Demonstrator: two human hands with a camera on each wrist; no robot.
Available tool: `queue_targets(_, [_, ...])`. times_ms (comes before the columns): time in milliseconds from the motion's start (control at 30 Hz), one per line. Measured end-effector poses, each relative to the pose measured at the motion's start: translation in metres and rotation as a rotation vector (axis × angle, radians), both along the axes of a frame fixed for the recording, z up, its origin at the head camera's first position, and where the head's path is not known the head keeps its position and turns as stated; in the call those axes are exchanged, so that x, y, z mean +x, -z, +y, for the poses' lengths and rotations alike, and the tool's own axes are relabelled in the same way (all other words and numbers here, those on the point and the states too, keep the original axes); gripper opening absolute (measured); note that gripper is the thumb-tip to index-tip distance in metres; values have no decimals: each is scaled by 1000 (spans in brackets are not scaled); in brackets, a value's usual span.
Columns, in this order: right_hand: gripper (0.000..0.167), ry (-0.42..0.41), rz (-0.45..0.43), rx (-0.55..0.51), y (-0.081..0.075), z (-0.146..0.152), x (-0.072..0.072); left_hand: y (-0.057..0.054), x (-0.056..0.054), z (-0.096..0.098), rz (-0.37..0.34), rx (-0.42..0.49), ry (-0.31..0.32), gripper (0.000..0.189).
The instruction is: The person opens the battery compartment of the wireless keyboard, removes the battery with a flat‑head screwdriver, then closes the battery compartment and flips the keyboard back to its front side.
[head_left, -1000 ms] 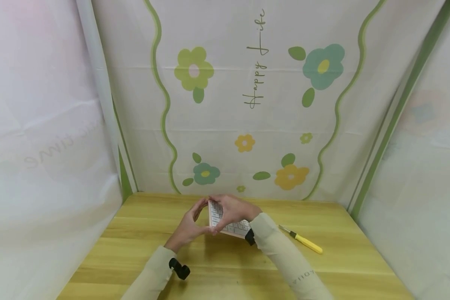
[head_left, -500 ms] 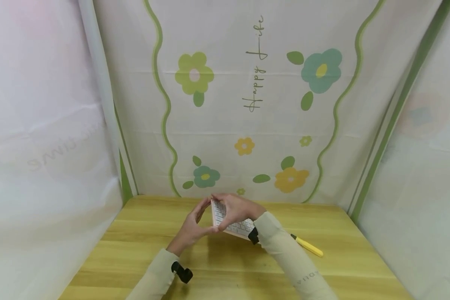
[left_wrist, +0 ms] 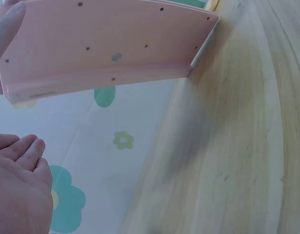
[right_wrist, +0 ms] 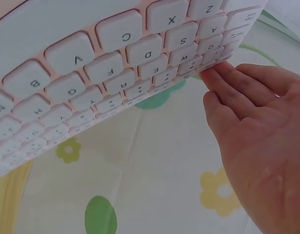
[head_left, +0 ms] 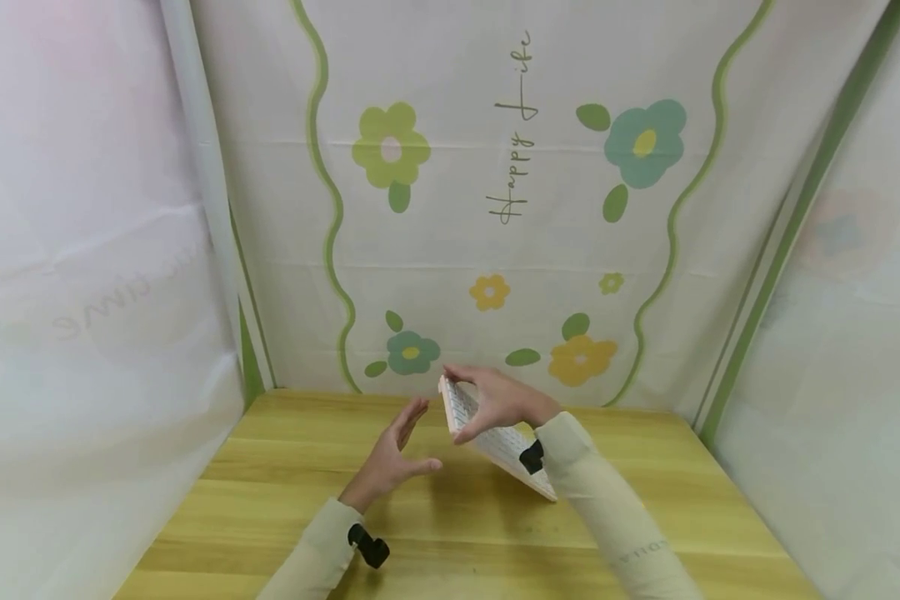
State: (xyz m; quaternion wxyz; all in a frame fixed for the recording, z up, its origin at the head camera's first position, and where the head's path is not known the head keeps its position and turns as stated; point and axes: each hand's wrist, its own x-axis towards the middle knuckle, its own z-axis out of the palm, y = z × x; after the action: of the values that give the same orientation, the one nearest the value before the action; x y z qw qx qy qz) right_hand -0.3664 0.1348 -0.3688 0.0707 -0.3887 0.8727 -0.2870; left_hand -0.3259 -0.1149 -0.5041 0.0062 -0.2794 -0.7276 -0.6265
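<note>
A pink keyboard [head_left: 504, 450] with white keys is held up at a slant, its far right end low near the wooden table. My right hand [head_left: 506, 402] grips its raised left end between thumb and fingers. In the right wrist view, the fingertips of that hand [right_wrist: 267, 122] meet the edge of the lettered keys [right_wrist: 118, 29]. My left hand [head_left: 390, 462] is apart from the keyboard, thumb and fingers spread, holding nothing. The left wrist view shows the pink underside [left_wrist: 116, 44] with several small dark screw spots.
The wooden table [head_left: 270, 483] runs back to a white cloth wall [head_left: 450, 208] printed with flowers and lettering. More white cloth hangs at the left [head_left: 97, 333] and right [head_left: 832, 375]. Black wrist cameras sit on both sleeves.
My left hand has let go of the keyboard's end. My right hand has lifted it and swung it right, tilting it more steeply. The yellow-handled screwdriver on the table is now hidden.
</note>
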Motion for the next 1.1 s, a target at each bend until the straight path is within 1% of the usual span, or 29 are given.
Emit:
queue_targets(100, [124, 11, 6, -19, -5, 10, 1, 2, -1, 2, -9, -4, 9, 113])
queue_targets(233, [124, 28, -11, -63, -11, 26, -1, 6, -3, 5, -14, -5, 33, 112])
queue_targets(467, [118, 20, -60, -235, -16, 62, -6, 16, 0, 10, -66, -7, 50, 115])
queue_targets(700, [114, 72, -115, -355, -20, 96, -5, 24, 2, 16, -81, -16, 89, 113])
queue_targets(767, [113, 74, -118, -401, -20, 103, -5, 25, 2, 19, -90, -18, 96, 113])
queue_targets(933, [107, 28, -112, -540, -13, 119, -3, 30, 2, 32, -107, -53, 108, 114])
queue_targets(1100, [106, -16, -134, -659, -4, 120, 2, 34, 3, 48, -107, -105, 119, 116])
